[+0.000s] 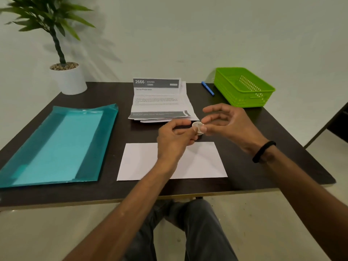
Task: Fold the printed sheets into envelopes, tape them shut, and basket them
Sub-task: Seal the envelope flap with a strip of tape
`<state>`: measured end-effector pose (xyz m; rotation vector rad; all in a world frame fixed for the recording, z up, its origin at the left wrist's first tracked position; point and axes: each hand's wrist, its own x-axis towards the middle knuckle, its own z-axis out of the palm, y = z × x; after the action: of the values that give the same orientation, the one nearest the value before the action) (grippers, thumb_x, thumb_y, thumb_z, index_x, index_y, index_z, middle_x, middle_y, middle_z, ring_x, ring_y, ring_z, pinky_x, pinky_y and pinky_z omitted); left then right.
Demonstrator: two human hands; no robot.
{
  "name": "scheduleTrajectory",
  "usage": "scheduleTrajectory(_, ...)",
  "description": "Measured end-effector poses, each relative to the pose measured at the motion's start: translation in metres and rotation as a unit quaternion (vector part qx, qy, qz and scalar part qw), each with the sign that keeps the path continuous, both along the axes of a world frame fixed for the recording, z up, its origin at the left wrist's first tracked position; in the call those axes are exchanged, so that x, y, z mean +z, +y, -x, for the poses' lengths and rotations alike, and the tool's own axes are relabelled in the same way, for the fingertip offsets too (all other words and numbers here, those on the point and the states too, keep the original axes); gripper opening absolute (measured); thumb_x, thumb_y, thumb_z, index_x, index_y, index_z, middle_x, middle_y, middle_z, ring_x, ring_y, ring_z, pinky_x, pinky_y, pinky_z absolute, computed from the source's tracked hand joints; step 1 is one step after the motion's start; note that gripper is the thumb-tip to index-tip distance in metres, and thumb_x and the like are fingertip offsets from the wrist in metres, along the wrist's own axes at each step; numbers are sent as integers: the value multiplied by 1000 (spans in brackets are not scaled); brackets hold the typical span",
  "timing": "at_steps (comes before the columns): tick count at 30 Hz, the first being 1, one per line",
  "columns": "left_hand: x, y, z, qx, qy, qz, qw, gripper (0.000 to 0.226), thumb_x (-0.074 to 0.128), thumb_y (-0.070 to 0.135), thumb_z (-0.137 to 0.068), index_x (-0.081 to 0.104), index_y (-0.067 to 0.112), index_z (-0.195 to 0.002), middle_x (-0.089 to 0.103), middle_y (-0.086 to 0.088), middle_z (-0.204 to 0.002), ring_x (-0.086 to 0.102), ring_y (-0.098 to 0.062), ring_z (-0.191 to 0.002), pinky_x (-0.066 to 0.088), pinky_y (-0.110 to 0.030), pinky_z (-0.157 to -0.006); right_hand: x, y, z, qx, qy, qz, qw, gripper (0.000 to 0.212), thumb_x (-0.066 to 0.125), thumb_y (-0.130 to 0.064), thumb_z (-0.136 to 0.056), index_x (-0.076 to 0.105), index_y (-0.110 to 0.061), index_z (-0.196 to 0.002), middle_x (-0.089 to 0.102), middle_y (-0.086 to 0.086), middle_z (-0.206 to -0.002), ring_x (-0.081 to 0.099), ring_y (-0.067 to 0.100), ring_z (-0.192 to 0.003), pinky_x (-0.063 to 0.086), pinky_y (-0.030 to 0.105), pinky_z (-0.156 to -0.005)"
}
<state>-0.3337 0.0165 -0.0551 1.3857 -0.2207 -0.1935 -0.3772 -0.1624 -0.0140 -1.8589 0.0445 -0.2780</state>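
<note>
Tape roll pinched between left hand and right hand fingertips.

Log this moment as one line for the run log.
step: taping | left hand and right hand: both on tape roll | folded envelope: on table, untaped | basket: empty

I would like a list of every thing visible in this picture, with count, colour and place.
folded envelope: one, white, near table edge
tape roll: one, clear, between both hands
printed sheets: a stack, white and grey, table centre
basket: one, green, far right
pen: one, blue, beside basket
plastic folder: one, teal, left
potted plant: one, green in white pot, far left
table: one, dark
left hand: holds tape roll
right hand: pinches tape roll
</note>
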Motion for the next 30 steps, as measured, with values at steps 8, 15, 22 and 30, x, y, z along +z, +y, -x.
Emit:
scheduleTrajectory(8,-16,-5,9,6,-75,-135,988,27,84,27,-85,72,23,-110,79,6,-86,75,-7,-75,61,-29,-73,-13,-3,5,-72,22,45,996,20,84,-10,-85,72,-9,-101,79,9,-85,78,29,-79,65,38,-74)
scheduleTrajectory(15,-27,-3,9,-32,-304,-391,868,25,70,38,-97,70,27,-119,74,6,-102,65,-11,-91,57,-31,-90,-28,-21,1,-93,83,164,979,16,82,-13,-88,70,-15,-97,77,2,-79,74,15,-66,58,29,-67)
scheduleTrajectory(22,-46,-8,9,-73,-381,-419,821,41,55,38,-105,51,29,-145,61,4,-125,48,-12,-110,41,-23,-94,-37,-35,-5,-41,80,243,966,21,78,-14,-91,69,-25,-107,76,-5,-90,74,8,-86,62,35,-85)
scheduleTrajectory(30,-50,-8,8,-81,-446,-451,769,44,46,43,-108,51,32,-150,57,0,-118,34,-7,-96,33,-22,-84,-57,-43,-4,-51,26,245,968,21,78,-12,-91,69,-24,-106,76,-5,-92,74,8,-89,62,34,-85)
